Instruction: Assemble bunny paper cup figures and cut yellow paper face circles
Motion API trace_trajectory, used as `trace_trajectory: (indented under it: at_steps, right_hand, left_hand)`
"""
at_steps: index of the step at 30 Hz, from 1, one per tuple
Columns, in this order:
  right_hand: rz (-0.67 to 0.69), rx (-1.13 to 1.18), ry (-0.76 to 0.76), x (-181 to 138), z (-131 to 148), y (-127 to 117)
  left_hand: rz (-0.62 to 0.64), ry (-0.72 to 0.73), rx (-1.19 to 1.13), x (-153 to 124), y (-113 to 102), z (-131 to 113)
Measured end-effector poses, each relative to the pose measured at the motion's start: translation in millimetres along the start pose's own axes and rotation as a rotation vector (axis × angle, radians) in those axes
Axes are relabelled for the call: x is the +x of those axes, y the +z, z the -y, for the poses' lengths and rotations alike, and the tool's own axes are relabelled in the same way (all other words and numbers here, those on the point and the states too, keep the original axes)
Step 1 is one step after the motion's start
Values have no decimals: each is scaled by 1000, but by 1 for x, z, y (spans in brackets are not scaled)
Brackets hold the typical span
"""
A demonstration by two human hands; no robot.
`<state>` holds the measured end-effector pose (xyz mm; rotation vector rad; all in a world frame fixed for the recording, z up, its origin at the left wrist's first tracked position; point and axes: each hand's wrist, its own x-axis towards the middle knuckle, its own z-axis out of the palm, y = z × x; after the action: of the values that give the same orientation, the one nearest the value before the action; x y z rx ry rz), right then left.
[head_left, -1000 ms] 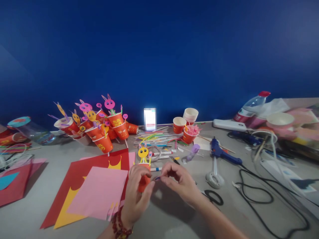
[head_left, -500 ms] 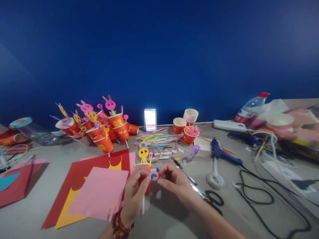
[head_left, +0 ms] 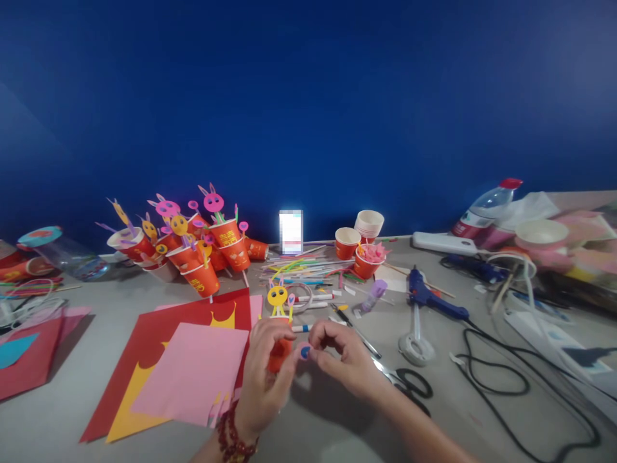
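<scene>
A small round pink paper disc [head_left: 304,352] with a blue centre is between my two hands, above the grey table. My right hand [head_left: 348,357] pinches its right edge between thumb and index finger. At the disc's left edge is the thumb of my left hand [head_left: 266,365], its fingers curled, seeming to grip that side too. Behind my left hand stands a red paper cup [head_left: 278,355], mostly hidden. A yellow paper bunny [head_left: 277,296] and a small pink heart piece [head_left: 291,299] stick up from the cup. Scissors [head_left: 409,384] lie right of my right hand.
Pink paper sheets [head_left: 193,373] lie on red and yellow ones at left. Decorated cups [head_left: 231,247] cluster behind them. Pipe cleaners [head_left: 308,267], markers and a pen [head_left: 359,333] lie ahead. A blue glue gun [head_left: 424,292], its black cord [head_left: 511,392] and a tape roll [head_left: 415,349] are at right.
The disc has moved slightly down and right, and its blue centre now faces differently. My left index finger has lifted away from its thumb. My right hand has shifted slightly.
</scene>
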<state>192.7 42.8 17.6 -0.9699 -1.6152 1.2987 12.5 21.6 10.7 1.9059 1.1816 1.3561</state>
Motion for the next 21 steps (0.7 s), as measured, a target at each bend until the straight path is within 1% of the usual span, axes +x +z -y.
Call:
trace_trajectory:
  at_steps: [4,8,10,13,17,21]
  right_hand:
    - [19,-144,-75,1,3,-3]
    - [-8,-210,-101,1,2,-6]
    - [-27,-230,-124,1,1,-7]
    - [-43,-239,-199,0,0,-8]
    - [-25,-269,-304,0,1,-8]
    - [-5,-272,-313,1,3,-8]
  left_hand:
    - [96,27,49,1,-1,-1]
    - [137,20,41,2,0,-2]
    - [148,8,25,1,0,-1]
    - [145,-8,-9,1,1,1]
    - [141,-18,-42,1,1,2]
    - [148,-14,-42,1,1,1]
